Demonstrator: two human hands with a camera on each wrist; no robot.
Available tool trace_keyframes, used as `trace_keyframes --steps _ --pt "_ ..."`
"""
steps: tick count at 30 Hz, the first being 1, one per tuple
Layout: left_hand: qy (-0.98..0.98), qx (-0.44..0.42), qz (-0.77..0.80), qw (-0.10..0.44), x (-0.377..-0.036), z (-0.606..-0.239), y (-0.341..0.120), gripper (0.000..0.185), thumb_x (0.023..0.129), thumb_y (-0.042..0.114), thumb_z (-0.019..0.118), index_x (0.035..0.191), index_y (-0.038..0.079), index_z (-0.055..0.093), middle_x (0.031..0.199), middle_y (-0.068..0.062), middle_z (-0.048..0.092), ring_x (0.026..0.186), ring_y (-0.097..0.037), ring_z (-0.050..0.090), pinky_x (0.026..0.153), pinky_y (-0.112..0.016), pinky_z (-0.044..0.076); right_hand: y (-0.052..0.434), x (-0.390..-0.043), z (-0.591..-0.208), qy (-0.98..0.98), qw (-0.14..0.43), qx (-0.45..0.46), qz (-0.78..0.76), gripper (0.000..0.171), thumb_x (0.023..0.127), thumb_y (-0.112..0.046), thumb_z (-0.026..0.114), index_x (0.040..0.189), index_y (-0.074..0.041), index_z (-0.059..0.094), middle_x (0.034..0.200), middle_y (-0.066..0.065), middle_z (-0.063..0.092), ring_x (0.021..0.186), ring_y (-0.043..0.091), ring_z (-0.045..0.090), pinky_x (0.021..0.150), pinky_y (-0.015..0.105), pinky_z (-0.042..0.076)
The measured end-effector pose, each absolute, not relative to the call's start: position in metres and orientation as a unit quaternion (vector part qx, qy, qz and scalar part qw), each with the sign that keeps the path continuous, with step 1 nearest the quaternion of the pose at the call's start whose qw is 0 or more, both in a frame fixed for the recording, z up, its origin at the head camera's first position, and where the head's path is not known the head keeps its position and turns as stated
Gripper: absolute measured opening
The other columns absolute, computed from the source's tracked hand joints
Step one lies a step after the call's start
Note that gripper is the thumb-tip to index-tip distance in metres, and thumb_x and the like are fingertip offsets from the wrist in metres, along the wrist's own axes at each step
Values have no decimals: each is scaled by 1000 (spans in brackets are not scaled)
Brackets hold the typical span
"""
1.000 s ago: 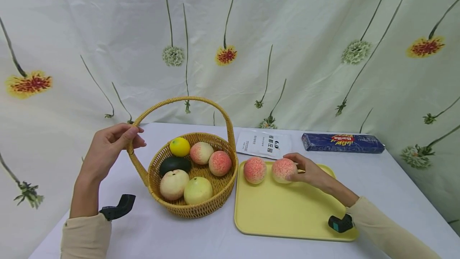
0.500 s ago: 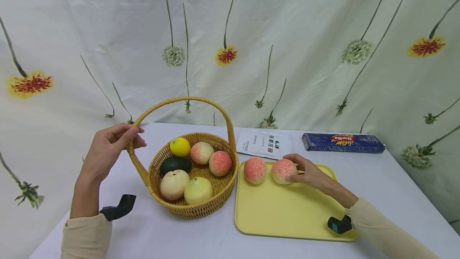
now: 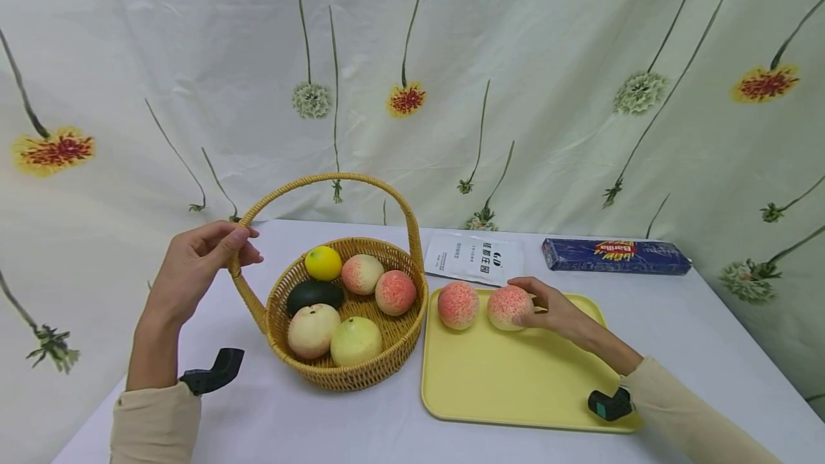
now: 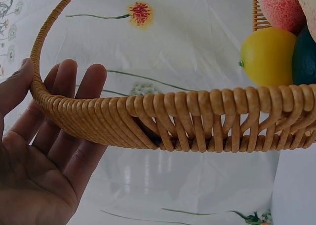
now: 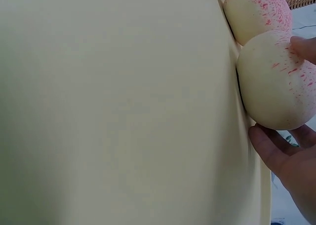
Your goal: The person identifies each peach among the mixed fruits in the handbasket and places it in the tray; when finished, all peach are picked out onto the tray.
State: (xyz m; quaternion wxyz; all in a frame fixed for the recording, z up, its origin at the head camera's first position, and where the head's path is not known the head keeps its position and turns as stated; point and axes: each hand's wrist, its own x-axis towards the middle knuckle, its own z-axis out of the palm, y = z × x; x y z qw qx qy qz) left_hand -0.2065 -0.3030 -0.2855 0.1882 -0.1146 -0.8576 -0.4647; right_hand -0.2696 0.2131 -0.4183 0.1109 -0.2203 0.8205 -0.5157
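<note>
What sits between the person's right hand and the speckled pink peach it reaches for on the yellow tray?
Nothing: the right hand already touches the speckled pink peach on the yellow tray; a second peach lies on its far side.

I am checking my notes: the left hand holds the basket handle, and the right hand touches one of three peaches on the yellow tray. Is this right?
Not quite: the yellow tray carries two peaches, not three, as the head view shows. The right hand touches the right peach; the other peach lies beside it. The left hand does hold the basket handle.
</note>
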Motion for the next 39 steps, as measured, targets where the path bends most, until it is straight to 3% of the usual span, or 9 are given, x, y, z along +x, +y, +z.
trace_keyframes --steps 18,22,25,29,39 --pt "-859 -115 -462 188 -206 -285 -301 29 100 26 51 108 0 62 79 -6 70 78 -12 69 77 -16 48 212 -266 -415 830 85 -235 -499 63 91 -22 65 142 -1 36 135 21 48 114 31 54 84 32 47" --pt "-858 -114 -464 188 -206 -285 -301 29 100 26 51 108 0 62 79 -6 70 78 -12 69 77 -16 48 211 -268 -413 830 87 -242 -495 63 91 -22 65 142 -1 36 139 22 45 115 34 53 86 38 47" --pt "-858 -116 -463 189 -206 -284 -301 29 100 25 51 107 0 62 79 -6 70 78 -12 69 76 -17 49 210 -270 -410 839 63 -259 -475 61 91 -21 66 141 -1 38 141 23 43 120 40 50 93 49 45" --pt "-856 -119 -464 191 -206 -284 -302 28 100 25 52 107 -1 62 78 -5 70 77 -12 69 75 -17 50 206 -272 -402 855 12 -281 -435 60 90 -22 67 140 -3 40 143 22 42 129 48 41 103 61 33" --pt "-849 -129 -474 193 -207 -286 -303 26 100 22 52 106 0 63 77 -5 70 77 -13 69 75 -17 50 178 -271 -368 848 -9 -302 -436 69 87 -22 71 146 -15 35 150 13 34 138 41 30 108 61 27"
